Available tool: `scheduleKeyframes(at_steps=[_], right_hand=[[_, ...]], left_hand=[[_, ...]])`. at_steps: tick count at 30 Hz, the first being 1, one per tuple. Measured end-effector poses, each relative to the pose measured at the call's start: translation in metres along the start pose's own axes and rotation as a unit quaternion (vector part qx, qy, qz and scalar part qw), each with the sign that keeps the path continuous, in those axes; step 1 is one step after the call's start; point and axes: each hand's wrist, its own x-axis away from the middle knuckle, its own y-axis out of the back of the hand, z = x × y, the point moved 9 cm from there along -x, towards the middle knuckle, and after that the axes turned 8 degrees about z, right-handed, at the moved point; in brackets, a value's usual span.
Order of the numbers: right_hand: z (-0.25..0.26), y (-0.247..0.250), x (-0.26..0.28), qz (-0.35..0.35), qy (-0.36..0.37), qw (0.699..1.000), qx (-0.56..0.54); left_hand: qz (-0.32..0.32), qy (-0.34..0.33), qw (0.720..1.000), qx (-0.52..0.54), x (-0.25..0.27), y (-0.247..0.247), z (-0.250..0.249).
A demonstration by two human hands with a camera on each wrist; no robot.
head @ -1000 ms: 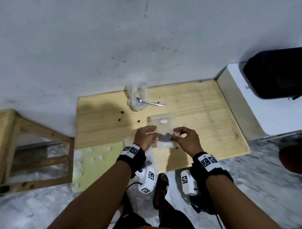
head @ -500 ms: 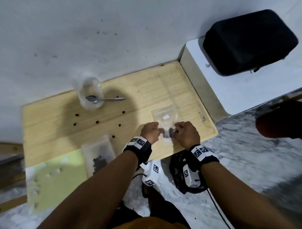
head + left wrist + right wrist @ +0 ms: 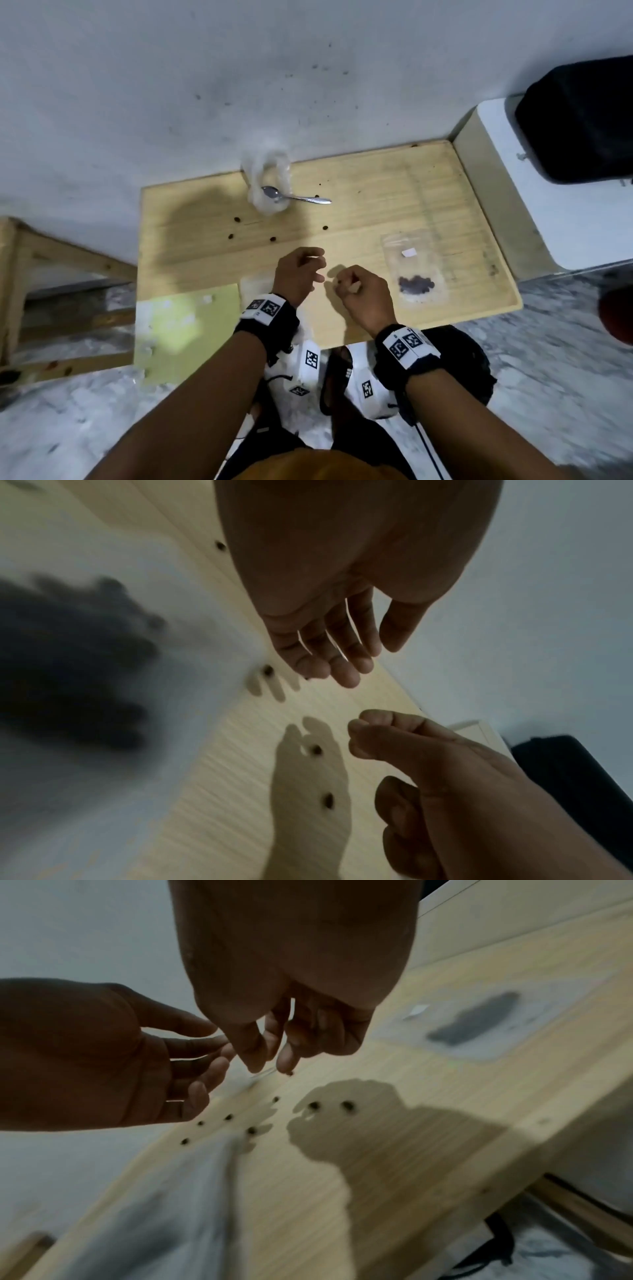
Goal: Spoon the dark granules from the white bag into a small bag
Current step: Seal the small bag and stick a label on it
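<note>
The small clear bag (image 3: 414, 274) (image 3: 479, 1023) lies flat on the right of the wooden table (image 3: 376, 192), dark granules inside it. At the back, the white bag (image 3: 267, 171) stands with the spoon (image 3: 294, 197) resting across its mouth. My left hand (image 3: 317, 270) (image 3: 371, 661) hovers over the table, fingers relaxed and holding nothing. Beside it, my right hand (image 3: 342, 282) (image 3: 270, 1066) has its fingers curled, with nothing plainly held. A second clear bag (image 3: 255, 284) with granules lies partly hidden under my left wrist.
Loose granules (image 3: 273, 238) are scattered on the table ahead of my hands. A black case (image 3: 582, 120) sits on a white box (image 3: 513, 192) at the right. A yellow-green sheet (image 3: 185, 322) and a wooden frame (image 3: 51, 246) are at the left.
Both hands have let go of the small bag, which now lies on the table to the right. The hands have moved left, away from it.
</note>
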Motion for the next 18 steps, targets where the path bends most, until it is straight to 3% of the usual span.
scheduleKeyframes(at_steps=[5, 10, 13, 18], right_hand=[[0.026, -0.072, 0.011, 0.093, -0.018, 0.994, 0.055], [0.029, -0.101, 0.020, 0.092, -0.075, 0.986, 0.113], [0.032, -0.105, 0.023, 0.083, -0.084, 0.984, 0.132], [0.035, -0.100, 0.029, 0.042, -0.099, 0.985, 0.136]], left_hand=[[-0.100, -0.007, 0.995, -0.008, 0.034, 0.092, 0.023], [-0.142, -0.009, 0.987, -0.074, 0.056, 0.146, 0.054], [-0.127, 0.040, 0.986, -0.099, 0.061, 0.156, 0.074], [-0.046, 0.067, 0.996, -0.031, 0.061, 0.141, 0.090]])
